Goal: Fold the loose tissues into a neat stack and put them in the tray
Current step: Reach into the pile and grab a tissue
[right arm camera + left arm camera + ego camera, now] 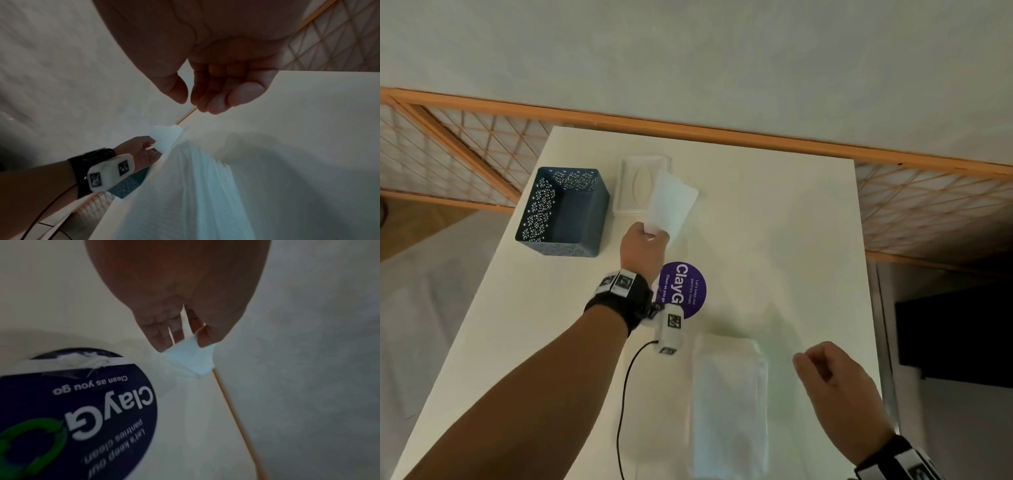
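Left fingers: pinched on the near corner of one loose tissue, thumb on one side and fingers on the other.
Left hand: stretched out over the middle of the worktop, with a black band and a small white camera at the wrist.
Loose tissue: white and thin, held up off the worktop, spreading away from the hand toward the far side, partly in front of the tissue box.
Right fingers: loosely curled with the thumb close to them, holding nothing.
Right hand: near the right edge of the worktop, just beside the stack.
Stack of tissues: white, folded, lying flat on the near part of the worktop, between the two arms.
Tray: dark blue with little flower holes in its walls, on the far left of the worktop, well apart from the stack.
Tissue box: white, with an oval slot on top, just right of the tray.
Sticker: round, purple, with white words, stuck on the worktop beside the left wrist.
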A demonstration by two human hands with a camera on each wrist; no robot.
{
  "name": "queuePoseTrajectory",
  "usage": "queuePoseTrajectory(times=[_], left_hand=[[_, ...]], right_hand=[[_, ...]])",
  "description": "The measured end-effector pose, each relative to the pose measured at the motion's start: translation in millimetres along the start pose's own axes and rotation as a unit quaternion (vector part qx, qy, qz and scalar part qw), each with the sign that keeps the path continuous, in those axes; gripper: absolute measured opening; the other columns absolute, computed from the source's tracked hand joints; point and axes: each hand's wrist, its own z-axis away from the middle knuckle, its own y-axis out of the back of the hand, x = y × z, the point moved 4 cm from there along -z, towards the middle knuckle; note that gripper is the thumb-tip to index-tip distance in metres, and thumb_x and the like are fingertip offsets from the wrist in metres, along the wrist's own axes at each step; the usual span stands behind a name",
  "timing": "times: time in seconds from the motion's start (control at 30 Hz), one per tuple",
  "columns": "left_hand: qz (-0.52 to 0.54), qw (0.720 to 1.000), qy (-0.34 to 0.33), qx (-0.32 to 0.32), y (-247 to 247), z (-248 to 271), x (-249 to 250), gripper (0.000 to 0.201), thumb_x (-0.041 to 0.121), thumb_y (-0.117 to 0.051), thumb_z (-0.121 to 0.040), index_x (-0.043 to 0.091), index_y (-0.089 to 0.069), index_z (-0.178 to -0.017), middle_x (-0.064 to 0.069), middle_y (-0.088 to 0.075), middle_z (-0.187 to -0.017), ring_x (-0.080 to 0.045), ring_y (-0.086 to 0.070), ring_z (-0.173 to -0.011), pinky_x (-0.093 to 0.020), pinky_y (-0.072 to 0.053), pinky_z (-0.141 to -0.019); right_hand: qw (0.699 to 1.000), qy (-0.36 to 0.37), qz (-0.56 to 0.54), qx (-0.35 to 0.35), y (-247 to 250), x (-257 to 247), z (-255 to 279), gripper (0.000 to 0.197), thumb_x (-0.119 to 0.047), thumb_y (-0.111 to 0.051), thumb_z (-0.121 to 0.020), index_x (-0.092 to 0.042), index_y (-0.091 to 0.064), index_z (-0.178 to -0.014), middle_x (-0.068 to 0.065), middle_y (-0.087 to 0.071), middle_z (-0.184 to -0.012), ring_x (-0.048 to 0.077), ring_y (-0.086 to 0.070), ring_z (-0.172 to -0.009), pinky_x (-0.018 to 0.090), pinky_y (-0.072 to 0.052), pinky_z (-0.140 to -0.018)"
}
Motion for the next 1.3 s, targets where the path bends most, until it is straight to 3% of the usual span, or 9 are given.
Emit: queuePoseTrajectory(times=[0.13, 0.3, 0.47, 0.6, 0.73, 0.97, 1.1, 1.2, 1.3], left_hand=[[0.094, 0.994, -0.038, -0.044, 22, 62, 17, 0.009, 0.019, -0.064, -0.091, 0.012, -0.063, -0.097, -0.005, -0.074, -0.086, -0.025, -0.073, -0.079, -0.045, -0.063, -0.081], [0.059, 0.981, -0.159, -0.095, 51, 158, 30, 0.009, 0.015, -0.065, -0.096, 0.022, -0.062, -0.099, 0.011, -0.071, -0.083, -0.009, -0.065, -0.070, -0.022, -0.050, -0.064], [-0.085, 0.926, -0.323, -0.176, 63, 240, 18, 0.017, 0.019, -0.067, -0.094, 0.026, -0.053, -0.101, 0.021, -0.063, -0.098, 0.008, -0.052, -0.065, -0.010, -0.037, -0.066], [-0.123, 0.891, -0.376, -0.221, 69, 274, 8, 0.016, 0.023, -0.062, -0.092, 0.030, -0.049, -0.100, 0.020, -0.060, -0.105, 0.004, -0.050, -0.085, -0.007, -0.036, -0.073], [-0.112, 0.879, -0.393, -0.246, 86, 290, -3, 0.017, 0.034, -0.067, -0.094, 0.029, -0.056, -0.106, 0.021, -0.061, -0.110, 0.004, -0.055, -0.096, -0.011, -0.041, -0.085], [0.097, 0.974, -0.104, -0.179, 125, 268, -52, 0.036, 0.057, -0.073, -0.092, 0.032, -0.061, -0.114, 0.015, -0.066, -0.119, -0.011, -0.064, -0.115, -0.027, -0.049, -0.100], [0.236, 0.906, 0.161, -0.313, 106, 254, -84, 0.066, 0.072, -0.067, -0.086, 0.023, -0.065, -0.130, -0.004, -0.073, -0.130, -0.021, -0.069, -0.118, -0.041, -0.052, -0.108], [0.288, 0.855, 0.179, -0.394, 102, 264, -86, 0.043, 0.041, -0.064, -0.101, 0.017, -0.066, -0.136, -0.007, -0.073, -0.132, -0.025, -0.070, -0.123, -0.044, -0.052, -0.109], [0.263, 0.874, 0.150, -0.379, 98, 263, -93, 0.031, 0.020, -0.070, -0.099, 0.009, -0.071, -0.128, -0.013, -0.075, -0.127, -0.031, -0.072, -0.117, -0.045, -0.056, -0.102]], right_hand=[[0.999, 0.016, -0.035, -0.020, -1, -26, 5, 0.021, -0.030, -0.066, -0.096, -0.021, -0.062, -0.077, -0.005, -0.064, -0.066, 0.015, -0.060, -0.062, 0.040, -0.051, -0.066], [0.983, 0.025, -0.162, -0.086, -14, -74, 18, 0.020, -0.036, -0.067, -0.097, -0.016, -0.070, -0.096, -0.003, -0.076, -0.090, 0.015, -0.074, -0.082, 0.048, -0.059, -0.088], [0.938, -0.021, -0.274, -0.209, -37, -106, 39, 0.065, -0.074, -0.067, -0.082, -0.022, -0.066, -0.120, -0.002, -0.077, -0.114, 0.019, -0.076, -0.101, 0.044, -0.061, -0.092], [0.946, 0.005, -0.229, -0.230, -46, -116, 61, 0.044, -0.057, -0.073, -0.090, -0.014, -0.066, -0.090, 0.001, -0.069, -0.076, 0.016, -0.072, -0.077, 0.032, -0.058, -0.073], [0.965, 0.036, -0.165, -0.201, -53, -107, 81, 0.033, -0.035, -0.062, -0.094, -0.007, -0.067, -0.077, 0.018, -0.068, -0.076, 0.034, -0.069, -0.076, 0.050, -0.057, -0.081], [0.952, -0.042, -0.247, -0.174, -58, -74, 112, 0.022, -0.007, -0.059, -0.100, -0.010, -0.081, -0.103, 0.015, -0.079, -0.104, 0.038, -0.074, -0.103, 0.053, -0.056, -0.094], [0.929, -0.073, -0.316, -0.177, -56, -64, 122, 0.022, -0.005, -0.061, -0.098, -0.005, -0.078, -0.112, 0.018, -0.077, -0.112, 0.038, -0.073, -0.107, 0.053, -0.054, -0.098], [0.930, -0.076, -0.319, -0.165, -55, -59, 123, 0.021, -0.005, -0.061, -0.098, -0.007, -0.078, -0.111, 0.016, -0.078, -0.110, 0.033, -0.074, -0.102, 0.049, -0.054, -0.093], [0.957, -0.051, -0.255, -0.125, -55, -49, 116, 0.014, -0.013, -0.066, -0.096, -0.009, -0.077, -0.103, 0.010, -0.079, -0.103, 0.030, -0.072, -0.096, 0.047, -0.055, -0.085]])
